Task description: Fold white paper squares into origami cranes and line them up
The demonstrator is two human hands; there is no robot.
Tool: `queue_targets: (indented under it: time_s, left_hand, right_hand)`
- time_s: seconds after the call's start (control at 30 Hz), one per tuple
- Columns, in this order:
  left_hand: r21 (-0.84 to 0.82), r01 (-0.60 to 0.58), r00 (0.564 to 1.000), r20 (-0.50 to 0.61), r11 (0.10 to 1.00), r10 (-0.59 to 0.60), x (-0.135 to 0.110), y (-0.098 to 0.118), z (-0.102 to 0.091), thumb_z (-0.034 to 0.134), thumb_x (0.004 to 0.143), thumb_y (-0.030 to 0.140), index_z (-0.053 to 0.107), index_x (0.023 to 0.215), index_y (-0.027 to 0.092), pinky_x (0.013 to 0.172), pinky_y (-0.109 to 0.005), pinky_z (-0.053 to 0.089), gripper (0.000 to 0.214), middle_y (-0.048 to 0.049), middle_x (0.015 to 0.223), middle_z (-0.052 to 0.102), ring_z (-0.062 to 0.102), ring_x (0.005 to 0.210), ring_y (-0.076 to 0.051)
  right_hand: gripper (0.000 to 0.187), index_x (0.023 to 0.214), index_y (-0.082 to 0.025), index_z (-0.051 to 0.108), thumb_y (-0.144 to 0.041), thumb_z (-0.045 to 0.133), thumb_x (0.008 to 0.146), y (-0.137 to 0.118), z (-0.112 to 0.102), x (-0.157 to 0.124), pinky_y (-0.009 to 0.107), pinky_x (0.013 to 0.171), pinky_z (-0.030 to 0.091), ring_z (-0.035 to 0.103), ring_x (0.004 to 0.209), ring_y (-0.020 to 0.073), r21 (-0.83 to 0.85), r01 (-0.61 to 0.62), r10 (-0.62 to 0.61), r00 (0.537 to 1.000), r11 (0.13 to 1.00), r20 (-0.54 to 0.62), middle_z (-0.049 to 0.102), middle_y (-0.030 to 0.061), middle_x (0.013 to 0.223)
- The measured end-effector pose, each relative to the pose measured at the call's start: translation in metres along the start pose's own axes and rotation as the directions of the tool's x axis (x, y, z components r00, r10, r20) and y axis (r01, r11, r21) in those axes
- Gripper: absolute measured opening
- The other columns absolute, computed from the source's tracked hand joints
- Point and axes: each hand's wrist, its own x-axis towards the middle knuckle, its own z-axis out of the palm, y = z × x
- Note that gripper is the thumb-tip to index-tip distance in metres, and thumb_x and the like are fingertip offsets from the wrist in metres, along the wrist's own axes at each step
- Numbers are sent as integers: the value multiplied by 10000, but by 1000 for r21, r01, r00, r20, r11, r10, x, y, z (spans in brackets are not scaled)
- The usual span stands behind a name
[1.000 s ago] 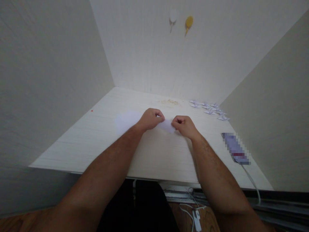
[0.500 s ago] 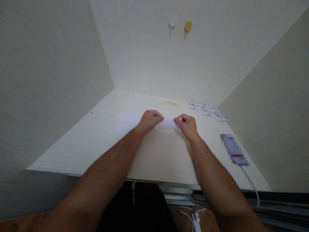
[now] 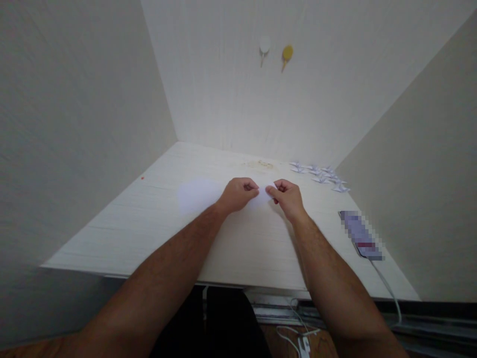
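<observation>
Between my hands, over the middle of the white tabletop, is a small piece of white paper (image 3: 261, 196), partly hidden by my fingers. My left hand (image 3: 239, 193) pinches its left side between thumb and fingers. On the right side my right hand (image 3: 286, 195) grips it the same way, thumb toward the left. A larger patch of white paper (image 3: 196, 194) lies flat to the left of my left hand. Several folded white paper cranes (image 3: 320, 174) stand in a cluster at the back right.
A phone with a blurred screen (image 3: 359, 233) lies at the right, its white cable (image 3: 387, 286) running over the table's front edge. Two hooks, one white (image 3: 264, 45) and one yellow (image 3: 287, 52), are on the back wall. Walls enclose the table (image 3: 149, 223). A power strip (image 3: 303, 345) sits on the floor.
My hands have come closer together, and less of the paper's width shows between them. The head view has tilted up slightly.
</observation>
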Motion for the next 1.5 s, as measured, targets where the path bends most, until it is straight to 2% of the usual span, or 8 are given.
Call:
queue_targets:
  time_s: [0.2, 0.5, 0.73, 0.87, 0.97, 1.17, 1.37, 1.5]
  left_hand:
    - [-261, 154, 987, -12, 953, -163, 0, -4, 7, 688, 639, 248, 649, 736, 150, 483, -208, 363, 143, 8, 601, 609, 510, 503, -93]
    - [-312, 173, 982, -19, 934, -188, 1, -2, 8, 635, 653, 191, 632, 709, 161, 411, -211, 319, 63, 33, 459, 505, 435, 413, -88]
    - [-392, 209, 965, -68, 896, -255, 3, -2, 6, 621, 636, 190, 629, 736, 179, 395, -202, 304, 101, 37, 462, 500, 429, 404, -85]
    - [-462, 259, 932, -110, 848, -344, 5, -4, 5, 648, 573, 155, 578, 707, 185, 401, -197, 334, 154, 30, 538, 539, 493, 451, -96]
    - [-471, 282, 917, -124, 836, -379, 5, -4, 4, 629, 555, 124, 557, 684, 174, 420, -198, 379, 155, 8, 595, 579, 558, 493, -111]
    - [-466, 306, 908, -119, 830, -401, 3, 4, 4, 631, 567, 99, 526, 639, 155, 438, -210, 429, 140, 7, 589, 575, 577, 466, -113]
    - [-500, 344, 901, -62, 795, -428, 2, 5, 4, 648, 577, 84, 549, 681, 148, 449, -210, 429, 158, 0, 577, 590, 593, 473, -121]
    - [-523, 358, 909, 7, 773, -416, 2, 5, 2, 642, 615, 126, 555, 741, 156, 450, -203, 411, 156, -21, 587, 621, 626, 507, -141]
  right_hand:
    - [277, 862, -169, 722, -397, 672, 712, 2, 4, -3, 242, 454, 362, 474, 472, 106, -102, 94, -90, 995, 990, 48, 596, -26, 576]
    - [263, 966, -249, 774, -315, 632, 755, 12, 8, -5, 263, 537, 433, 561, 600, 126, -76, 177, -165, 976, 981, 145, 742, 36, 873]
    - [302, 988, -191, 761, -261, 614, 733, 12, 8, -4, 258, 539, 451, 532, 534, 103, -44, 166, -158, 978, 985, 136, 697, 20, 718]
    - [490, 1202, -235, 663, -184, 583, 721, 7, 7, -6, 236, 554, 480, 627, 732, 131, -24, 238, -232, 960, 971, 155, 705, 59, 1042]
    - [513, 1203, -295, 639, -164, 643, 707, 3, 4, -7, 234, 614, 521, 632, 966, 166, -33, 331, -318, 926, 943, 204, 524, 65, 1398]
    - [529, 1169, -334, 628, -202, 764, 675, 7, 3, -4, 286, 675, 573, 628, 1041, 199, 24, 382, -379, 906, 924, 190, 355, 48, 1524]
    - [84, 808, -236, 716, -255, 733, 728, 12, 6, -2, 289, 688, 547, 646, 1002, 206, -48, 420, -405, 896, 906, 180, 643, 67, 1212]
    - [101, 752, -204, 680, -294, 720, 732, 13, 9, -1, 276, 613, 491, 634, 717, 153, -21, 308, -307, 951, 951, 48, 707, 35, 845]
